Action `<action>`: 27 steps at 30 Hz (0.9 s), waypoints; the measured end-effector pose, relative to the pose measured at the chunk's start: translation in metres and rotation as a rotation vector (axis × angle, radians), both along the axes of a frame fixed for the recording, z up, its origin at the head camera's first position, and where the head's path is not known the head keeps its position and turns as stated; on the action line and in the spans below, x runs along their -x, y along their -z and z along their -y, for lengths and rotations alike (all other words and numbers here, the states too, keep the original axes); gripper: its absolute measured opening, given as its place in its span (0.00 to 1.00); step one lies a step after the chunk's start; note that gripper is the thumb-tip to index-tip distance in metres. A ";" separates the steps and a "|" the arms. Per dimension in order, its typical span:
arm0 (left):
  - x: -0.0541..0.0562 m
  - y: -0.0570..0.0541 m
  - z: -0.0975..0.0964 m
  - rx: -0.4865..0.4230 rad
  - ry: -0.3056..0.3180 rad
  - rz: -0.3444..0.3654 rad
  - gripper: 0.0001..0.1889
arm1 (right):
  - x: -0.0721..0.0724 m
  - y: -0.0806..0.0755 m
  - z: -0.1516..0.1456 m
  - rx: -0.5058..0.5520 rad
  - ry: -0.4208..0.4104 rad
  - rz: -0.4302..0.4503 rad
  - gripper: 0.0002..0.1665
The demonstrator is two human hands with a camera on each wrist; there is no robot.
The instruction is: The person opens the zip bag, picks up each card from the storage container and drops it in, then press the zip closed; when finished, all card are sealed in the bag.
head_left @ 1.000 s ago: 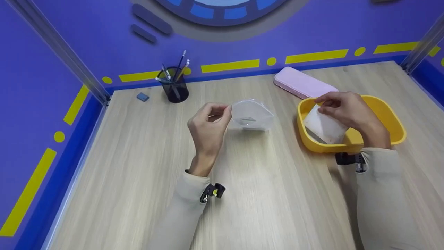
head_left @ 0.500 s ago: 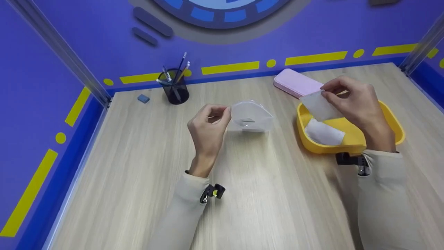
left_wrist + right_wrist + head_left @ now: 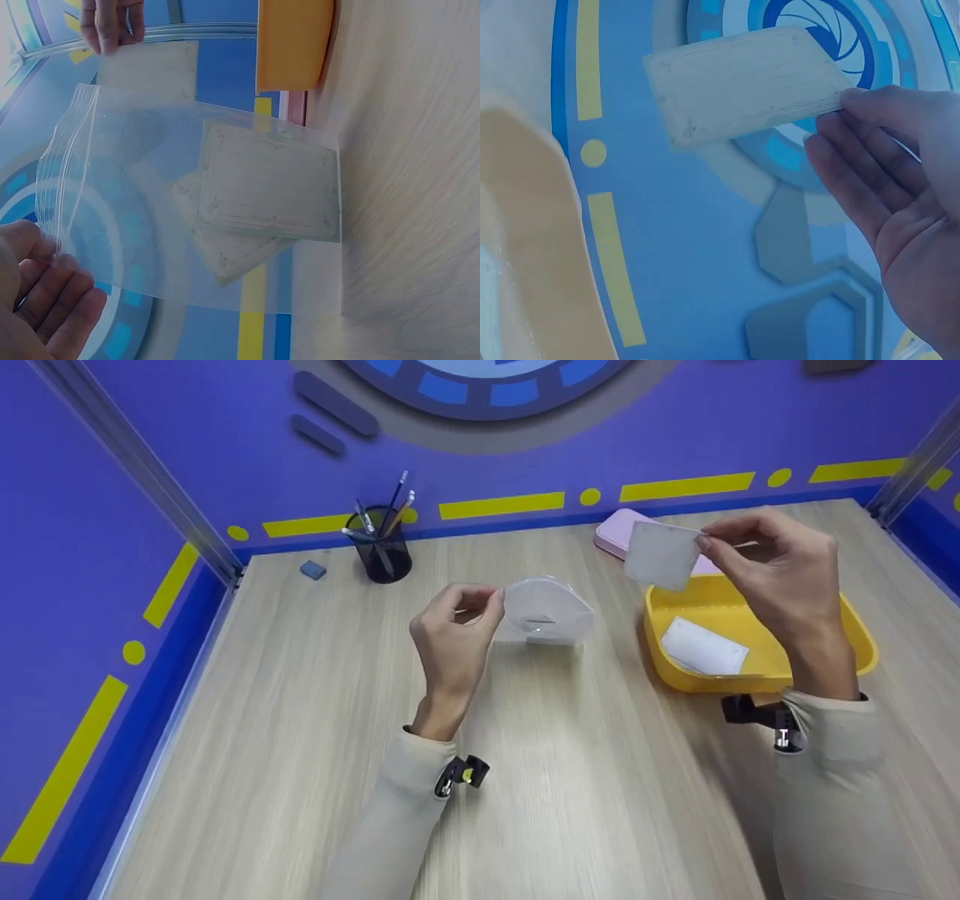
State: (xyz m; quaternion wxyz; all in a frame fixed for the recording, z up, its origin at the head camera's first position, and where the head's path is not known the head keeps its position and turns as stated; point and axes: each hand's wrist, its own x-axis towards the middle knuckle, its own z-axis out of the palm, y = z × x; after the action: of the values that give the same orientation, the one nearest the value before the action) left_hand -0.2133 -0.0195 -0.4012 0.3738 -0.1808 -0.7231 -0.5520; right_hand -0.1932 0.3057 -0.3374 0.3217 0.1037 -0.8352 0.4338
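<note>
My left hand pinches the top edge of a clear zip bag, whose mouth gapes upward and whose base is at the tabletop. Through its side, the left wrist view shows pale rectangular cards with a decorated border, lying crossed inside. My right hand pinches one corner of another pale card between thumb and fingers. That card hangs above the far left rim of a yellow bin; in the right wrist view the same card is tilted. More white cards lie in the bin.
Behind the bin lies a pink case, partly covered by the raised card. A black mesh cup with pencils stands at the back left, a small blue eraser beside it. Blue wall panels bound the table.
My right hand has lifted a card out of the yellow bin, raising it up and leftward. My left hand stays in place on the zip bag.
</note>
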 end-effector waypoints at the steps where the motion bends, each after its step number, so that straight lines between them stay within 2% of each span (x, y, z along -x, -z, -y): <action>1: 0.000 0.000 0.000 0.000 0.001 0.000 0.03 | -0.001 -0.001 0.002 0.011 -0.005 -0.008 0.11; 11: 0.000 0.000 -0.002 0.007 0.001 -0.002 0.03 | -0.008 -0.010 0.024 0.098 -0.088 -0.131 0.09; 21: 0.000 0.000 -0.002 0.015 -0.003 -0.006 0.02 | -0.020 -0.017 0.051 0.296 -0.185 -0.233 0.11; 27: -0.001 0.000 -0.002 0.008 0.000 -0.002 0.03 | -0.026 -0.017 0.064 0.310 -0.253 -0.260 0.09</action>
State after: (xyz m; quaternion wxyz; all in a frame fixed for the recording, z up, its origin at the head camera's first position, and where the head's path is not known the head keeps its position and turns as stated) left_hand -0.2126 -0.0179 -0.4015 0.3737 -0.1828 -0.7250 -0.5489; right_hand -0.1671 0.2418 -0.3200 0.3817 0.2116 -0.6905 0.5768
